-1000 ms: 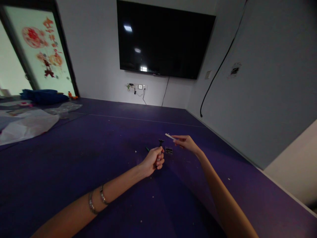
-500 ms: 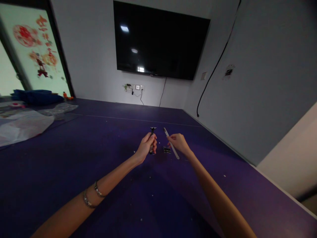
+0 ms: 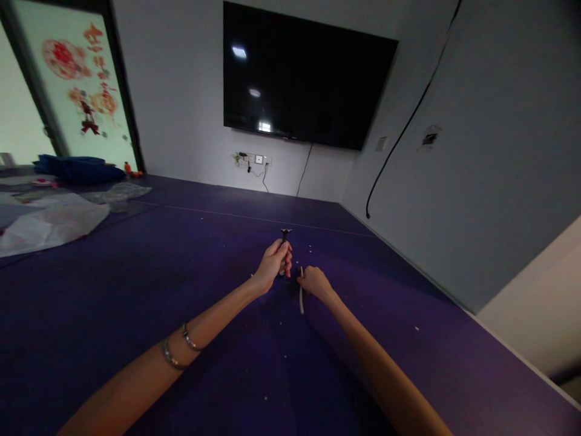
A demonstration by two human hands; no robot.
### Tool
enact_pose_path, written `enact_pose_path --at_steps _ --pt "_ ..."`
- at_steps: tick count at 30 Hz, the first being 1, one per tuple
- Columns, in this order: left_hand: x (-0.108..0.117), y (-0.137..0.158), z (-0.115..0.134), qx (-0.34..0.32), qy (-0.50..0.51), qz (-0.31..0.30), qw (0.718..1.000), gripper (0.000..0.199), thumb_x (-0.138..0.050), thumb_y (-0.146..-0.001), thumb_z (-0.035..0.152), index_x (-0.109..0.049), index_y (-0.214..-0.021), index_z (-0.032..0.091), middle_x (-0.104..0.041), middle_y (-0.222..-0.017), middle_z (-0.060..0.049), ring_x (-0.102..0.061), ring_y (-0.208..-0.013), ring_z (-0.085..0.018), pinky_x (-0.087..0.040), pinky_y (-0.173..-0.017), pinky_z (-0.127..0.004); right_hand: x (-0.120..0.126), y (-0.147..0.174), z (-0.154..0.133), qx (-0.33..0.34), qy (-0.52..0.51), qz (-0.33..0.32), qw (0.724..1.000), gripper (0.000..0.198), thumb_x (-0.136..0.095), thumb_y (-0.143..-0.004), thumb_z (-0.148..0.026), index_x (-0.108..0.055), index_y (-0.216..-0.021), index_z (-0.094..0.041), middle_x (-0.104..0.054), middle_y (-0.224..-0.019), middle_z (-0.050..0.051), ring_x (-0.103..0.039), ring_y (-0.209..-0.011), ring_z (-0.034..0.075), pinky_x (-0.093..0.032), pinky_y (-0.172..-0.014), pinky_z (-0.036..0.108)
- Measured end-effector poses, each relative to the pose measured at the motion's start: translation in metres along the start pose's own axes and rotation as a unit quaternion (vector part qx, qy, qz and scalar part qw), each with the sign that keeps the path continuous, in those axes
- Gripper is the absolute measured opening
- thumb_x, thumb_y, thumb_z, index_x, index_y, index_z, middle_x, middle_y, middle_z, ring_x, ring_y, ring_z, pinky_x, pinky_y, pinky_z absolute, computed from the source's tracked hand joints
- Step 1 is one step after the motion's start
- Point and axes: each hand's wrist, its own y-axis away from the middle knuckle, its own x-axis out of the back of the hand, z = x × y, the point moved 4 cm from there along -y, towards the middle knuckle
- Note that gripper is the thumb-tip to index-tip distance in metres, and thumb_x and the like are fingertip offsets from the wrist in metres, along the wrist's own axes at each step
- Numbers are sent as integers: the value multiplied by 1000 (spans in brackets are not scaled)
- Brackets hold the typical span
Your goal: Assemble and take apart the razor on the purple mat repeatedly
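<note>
My left hand is closed around the dark handle of a razor, its T-shaped head pointing up and away from me. To the right and slightly lower, my right hand pinches a slim white strip with a dark far end. The strip is seen nearly edge-on, one end pointing toward me. Its exact kind cannot be made out. Both hands are close together over the dark purple surface. The small dark flat piece seen earlier near the right hand does not show now.
White plastic bags and a dark blue cloth bundle lie at the far left, with a small orange object beside the bundle. Small white specks dot the surface. A television hangs on the far wall; a black cable dangles at right.
My right hand has moved down and left, turning the white strip to nearly upright in view. The small dark piece is no longer visible. My left hand keeps the razor; the view shifted slightly.
</note>
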Motion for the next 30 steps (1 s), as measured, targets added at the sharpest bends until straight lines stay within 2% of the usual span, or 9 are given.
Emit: enact_pose_path --at_steps 5,14,18,21,25,30 --pt "0 0 0 5 0 8 1000 18 -49 -84 35 -45 -78 18 -41 -55 7 -42 -38 -5 -35 -37 -15 -3 3 -1 -8 21 2 1000 31 -51 -75 -26 -66 -97 -11 -67 -96 19 -64 -91 27 -46 -70 29" --pt "2 -1 -4 6 -4 6 1000 18 -48 -84 34 -45 -78 18 -40 -54 7 -41 -38 -5 -36 -37 -15 -4 12 -3 -13 36 11 999 33 -46 -80 -32 -65 -99 -12 -66 -97 19 -64 -90 30 -47 -71 33" --pt "4 -2 -8 6 -15 6 1000 17 -47 -84 34 -45 -78 19 -40 -54 7 -41 -37 -5 -36 -37 -16 7 11 6 -33 31 29 999 44 -43 -82 -46 -65 -97 -12 -66 -95 20 -63 -89 29 -46 -70 33" --pt "7 -3 -13 7 -22 2 1000 17 -46 -84 35 -44 -78 19 -39 -55 7 -41 -38 -5 -37 -36 -17 23 5 24 -50 28 58 997 41 -44 -82 -46 -67 -92 -14 -67 -93 17 -64 -87 27 -45 -68 32" --pt "11 -4 -20 8 -34 -9 999 19 -47 -83 37 -43 -79 19 -40 -55 7 -42 -39 -6 -38 -37 -17 35 -4 49 -21 8 55 998 26 -50 -80 -34 -69 -90 -18 -68 -93 11 -63 -89 23 -43 -70 28" --pt "15 -5 -27 14 -47 -22 999 20 -46 -83 38 -43 -80 19 -41 -55 7 -43 -40 -6 -39 -39 -18 24 -12 61 55 -30 8 998 24 -53 -79 -29 -69 -96 -24 -69 -96 5 -62 -92 18 -42 -74 23"
